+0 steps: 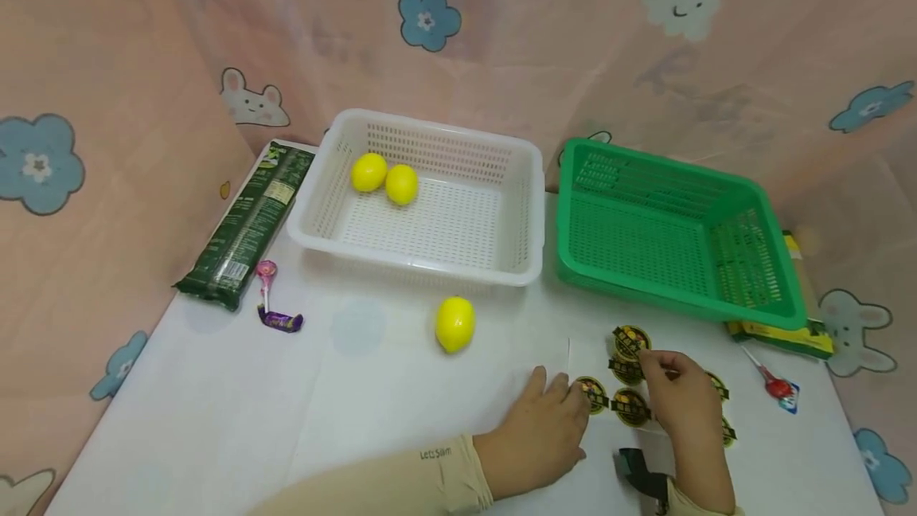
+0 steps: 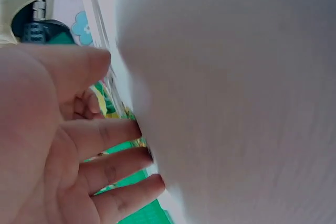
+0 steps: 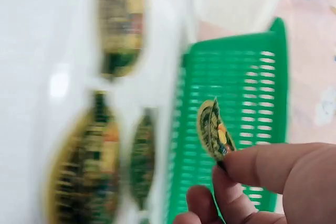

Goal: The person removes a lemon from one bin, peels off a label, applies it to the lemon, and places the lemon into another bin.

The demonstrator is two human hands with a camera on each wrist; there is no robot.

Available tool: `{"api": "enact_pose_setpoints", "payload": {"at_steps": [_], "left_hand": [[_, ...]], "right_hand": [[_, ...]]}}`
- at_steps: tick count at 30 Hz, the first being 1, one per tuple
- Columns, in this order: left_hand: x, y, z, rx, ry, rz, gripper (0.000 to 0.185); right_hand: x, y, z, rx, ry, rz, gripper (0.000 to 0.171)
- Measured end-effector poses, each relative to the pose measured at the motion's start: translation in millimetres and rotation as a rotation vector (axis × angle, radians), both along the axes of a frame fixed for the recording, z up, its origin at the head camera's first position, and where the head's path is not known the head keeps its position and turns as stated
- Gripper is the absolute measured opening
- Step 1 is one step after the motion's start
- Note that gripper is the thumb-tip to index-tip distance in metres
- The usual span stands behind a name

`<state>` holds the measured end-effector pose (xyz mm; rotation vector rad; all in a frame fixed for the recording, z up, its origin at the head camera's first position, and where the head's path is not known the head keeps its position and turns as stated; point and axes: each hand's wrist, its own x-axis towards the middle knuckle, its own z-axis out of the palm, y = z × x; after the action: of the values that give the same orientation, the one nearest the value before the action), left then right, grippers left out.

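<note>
A white sticker sheet (image 1: 600,358) lies at the table's front right and carries several round green-and-yellow stickers (image 1: 632,407). My left hand (image 1: 566,398) rests flat on the sheet's left part, fingers straight. My right hand (image 1: 655,365) pinches one round sticker (image 1: 630,341) at the sheet's far edge. In the right wrist view that sticker (image 3: 212,129) stands edge-on between thumb and finger of the right hand (image 3: 221,167), in front of the green basket (image 3: 247,77). The left wrist view shows the left hand (image 2: 121,156) with straight fingers against a white surface. A loose lemon (image 1: 454,323) lies left of the sheet.
A white basket (image 1: 530,205) at the back holds two lemons (image 1: 385,177). The green basket (image 1: 774,261) to its right holds nothing. A dark green packet (image 1: 247,221) and purple lollipop (image 1: 275,297) lie left; a red lollipop (image 1: 777,385) lies right. Pink cloth walls surround the table.
</note>
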<state>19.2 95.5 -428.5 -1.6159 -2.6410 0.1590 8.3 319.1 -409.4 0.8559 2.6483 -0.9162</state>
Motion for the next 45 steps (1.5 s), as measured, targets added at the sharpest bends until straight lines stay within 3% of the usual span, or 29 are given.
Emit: {"api": "enact_pose_setpoints", "payload": {"at_steps": [5, 10, 12, 14, 17, 21, 24, 27, 31, 37, 40, 43, 45], "left_hand": [[-0.9, 1.9, -1.8, 0.019, -0.026, 0.043, 0.065], [-3.3, 1.2, 4.2, 0.118, -0.098, 0.101, 0.065], [-8.1, -4.8, 9.5, 0.17, -0.129, 0.153, 0.061], [-15.5, -15.8, 15.2, 0.226, -0.142, 0.235, 0.055], [-28.0, -39.4, 21.2, 0.354, -0.117, 0.415, 0.046], [-39.8, -72.7, 19.8, 0.546, -0.099, 0.648, 0.041], [-45.4, -92.2, 14.1, 0.618, -0.179, 0.769, 0.047], [-50.1, -105.9, 7.9, 0.651, -0.301, 0.834, 0.056], [-55.9, -116.2, 0.7, 0.67, -0.437, 0.852, 0.064], [-60.9, -123.5, -2.9, 0.723, -0.531, 0.79, 0.063], [-59.8, -127.4, -2.0, 0.775, -0.589, 0.789, 0.062], [-56.9, -130.7, 1.4, 0.883, -0.716, 0.791, 0.062], [-54.8, -131.2, 5.0, 1.0, -0.869, 0.767, 0.063]], "right_hand": [[0.1, 0.4, 7.7, -0.055, 0.028, -0.083, 0.065], [2.9, -2.0, 11.7, -0.059, 0.03, -0.094, 0.064], [4.0, -2.6, 13.2, -0.068, 0.03, -0.091, 0.064], [4.6, -3.7, 14.8, -0.093, 0.024, -0.089, 0.064], [4.2, -7.2, 15.9, -0.146, 0.022, -0.081, 0.063], [1.8, -17.8, 18.9, -0.208, 0.014, -0.028, 0.059], [-2.7, -30.1, 21.5, -0.238, 0.023, 0.03, 0.052], [-10.0, -45.7, 20.9, -0.277, 0.044, 0.077, 0.042], [-21.4, -69.3, 17.7, -0.353, 0.063, 0.127, 0.031], [-33.9, -99.4, 17.9, -0.479, 0.11, 0.179, 0.022], [-36.5, -110.5, 22.7, -0.54, 0.133, 0.209, 0.02], [-36.3, -118.8, 31.8, -0.561, 0.162, 0.256, 0.017], [-35.2, -123.7, 39.9, -0.553, 0.179, 0.29, 0.017]]}}
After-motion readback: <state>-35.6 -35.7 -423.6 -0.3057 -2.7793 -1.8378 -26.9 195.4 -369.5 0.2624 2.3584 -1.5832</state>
